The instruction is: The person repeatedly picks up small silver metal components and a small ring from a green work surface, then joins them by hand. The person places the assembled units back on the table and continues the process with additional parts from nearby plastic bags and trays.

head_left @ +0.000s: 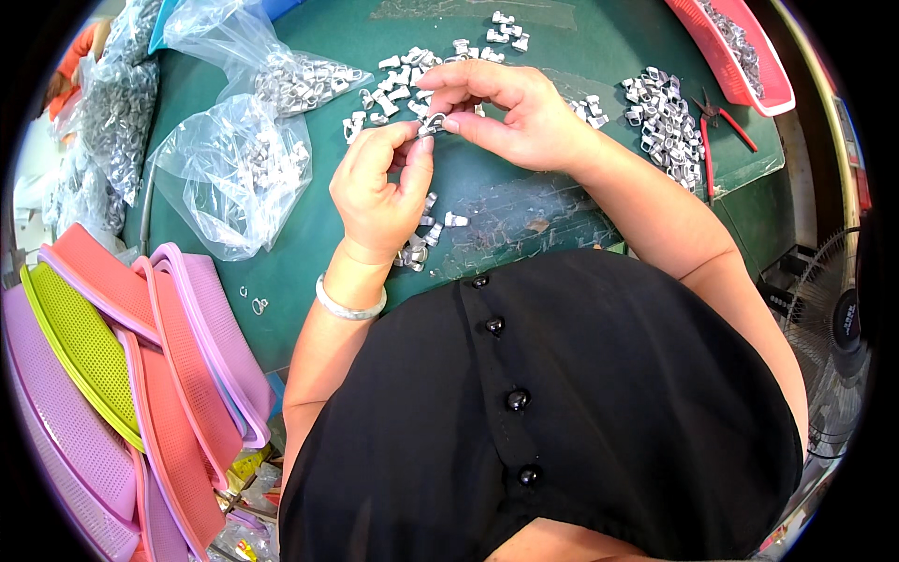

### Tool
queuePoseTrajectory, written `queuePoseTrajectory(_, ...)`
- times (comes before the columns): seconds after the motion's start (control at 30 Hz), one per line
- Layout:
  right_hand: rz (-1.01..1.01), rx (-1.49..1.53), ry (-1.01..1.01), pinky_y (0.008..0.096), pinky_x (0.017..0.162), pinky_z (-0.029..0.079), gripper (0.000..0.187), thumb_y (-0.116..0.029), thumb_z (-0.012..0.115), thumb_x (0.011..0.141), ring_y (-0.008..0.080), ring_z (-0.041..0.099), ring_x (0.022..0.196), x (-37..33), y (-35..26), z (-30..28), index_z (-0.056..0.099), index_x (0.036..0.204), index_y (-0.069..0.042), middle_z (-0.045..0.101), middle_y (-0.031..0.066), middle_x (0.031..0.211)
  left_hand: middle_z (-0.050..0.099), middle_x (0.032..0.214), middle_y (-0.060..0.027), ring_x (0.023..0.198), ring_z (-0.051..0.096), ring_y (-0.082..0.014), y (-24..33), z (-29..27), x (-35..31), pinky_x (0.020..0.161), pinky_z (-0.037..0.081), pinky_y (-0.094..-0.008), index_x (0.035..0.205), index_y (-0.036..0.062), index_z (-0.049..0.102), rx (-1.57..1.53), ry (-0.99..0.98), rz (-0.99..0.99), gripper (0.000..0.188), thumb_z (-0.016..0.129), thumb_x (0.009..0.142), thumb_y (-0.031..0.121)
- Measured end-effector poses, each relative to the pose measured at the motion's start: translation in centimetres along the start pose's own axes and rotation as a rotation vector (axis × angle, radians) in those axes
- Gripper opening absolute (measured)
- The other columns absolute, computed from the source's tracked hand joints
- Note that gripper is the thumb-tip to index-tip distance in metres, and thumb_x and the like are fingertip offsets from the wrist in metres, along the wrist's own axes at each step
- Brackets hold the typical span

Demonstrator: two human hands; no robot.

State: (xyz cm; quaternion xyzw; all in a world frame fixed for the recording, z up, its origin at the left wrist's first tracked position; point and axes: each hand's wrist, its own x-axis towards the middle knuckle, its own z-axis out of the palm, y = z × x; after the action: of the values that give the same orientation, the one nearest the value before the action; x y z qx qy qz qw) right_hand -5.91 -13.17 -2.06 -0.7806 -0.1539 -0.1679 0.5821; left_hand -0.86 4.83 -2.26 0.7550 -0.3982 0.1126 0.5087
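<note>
A small silvery metal piece with a ring-shaped opening (432, 123) is held up over the green table. My left hand (376, 192), with a pale bangle (351, 302) on its wrist, pinches the piece between thumb and forefinger. From the other side, my right hand (534, 117) closes on it too, its thumb against the ring and its forefinger arched above. Loose metal clasps (398, 80) lie scattered just beyond my hands. A smaller group of clasps (417, 245) sits nearer my body, beside my left wrist and partly hidden by it.
Clear plastic bags (229, 178) of metal parts lie at the left on the green table (534, 211). To the right are a clasp pile (663, 122), red-handled pliers (707, 155) and a pink basket (775, 86). Stacked plastic baskets (187, 337) fill the lower left; a fan (829, 309) stands right.
</note>
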Motion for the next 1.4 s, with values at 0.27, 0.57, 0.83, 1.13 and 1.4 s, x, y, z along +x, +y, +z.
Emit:
queuePoseTrajectory(0.27, -0.001, -0.008, 0.004, 0.0273, 0.078, 0.049, 0.039, 0.007, 0.059, 0.079, 0.014, 0.062, 0.087, 0.0, 0.0, 0.0, 0.055, 0.117, -0.002, 0.064, 0.0071, 0.093, 0.064, 0.079, -0.0063, 0.068, 0.06, -0.0081, -0.2, 0.3, -0.7, 0.061, 0.05, -0.0216, 0.093, -0.003, 0.06, -0.473, -0.036, -0.378, 0.012, 0.062, 0.082, 0.002)
queuePoseTrajectory(0.57, -0.025, 0.017, 0.019, 0.0273, 0.071, 0.05, 0.041, 0.005, 0.059, 0.076, 0.015, 0.063, 0.08, 0.1, 0.2, 0.3, 0.056, 0.115, -0.007, 0.064, 0.0066, 0.087, 0.061, 0.084, -0.0042, 0.075, 0.058, -0.0086, -0.4, 0.3, -0.5, 0.067, 0.048, -0.0205, 0.098, -0.0019, 0.057, -0.688, -0.057, -0.478, 0.015, 0.059, 0.083, -0.002)
queuePoseTrajectory(0.83, -0.028, 0.036, 0.01, 0.0272, 0.073, 0.05, 0.045, 0.008, 0.058, 0.076, 0.0142, 0.061, 0.081, 0.2, 0.1, 0.4, 0.053, 0.118, -0.006, 0.063, 0.006, 0.088, 0.059, 0.092, -0.0051, 0.082, 0.056, -0.0087, -0.9, 0.8, -0.7, 0.072, 0.046, -0.0207, 0.108, -0.0011, 0.052, -0.721, -0.017, -0.388, 0.031, 0.059, 0.079, -0.008)
queuePoseTrajectory(1.13, 0.034, 0.048, -0.033, 0.0276, 0.078, 0.048, 0.047, 0.009, 0.058, 0.077, 0.0127, 0.059, 0.086, 0.0, -0.1, 0.3, 0.052, 0.122, -0.004, 0.061, 0.0049, 0.09, 0.059, 0.092, -0.0058, 0.083, 0.056, -0.0099, -0.6, 0.7, -0.6, 0.074, 0.046, -0.0224, 0.117, -0.0011, 0.048, -0.57, -0.001, -0.323, 0.044, 0.061, 0.076, -0.008)
queuePoseTrajectory(1.4, 0.028, -0.269, 0.083, 0.0315, 0.07, 0.05, 0.038, -0.001, 0.062, 0.075, 0.0219, 0.061, 0.078, 0.5, 1.1, -0.9, 0.057, 0.112, -0.008, 0.064, 0.0081, 0.089, 0.057, 0.09, -0.0045, 0.079, 0.056, -0.0121, -1.1, -0.5, 0.1, 0.071, 0.048, -0.0247, 0.109, -0.0023, 0.056, -0.852, 0.018, -0.609, 0.025, 0.053, 0.084, -0.001)
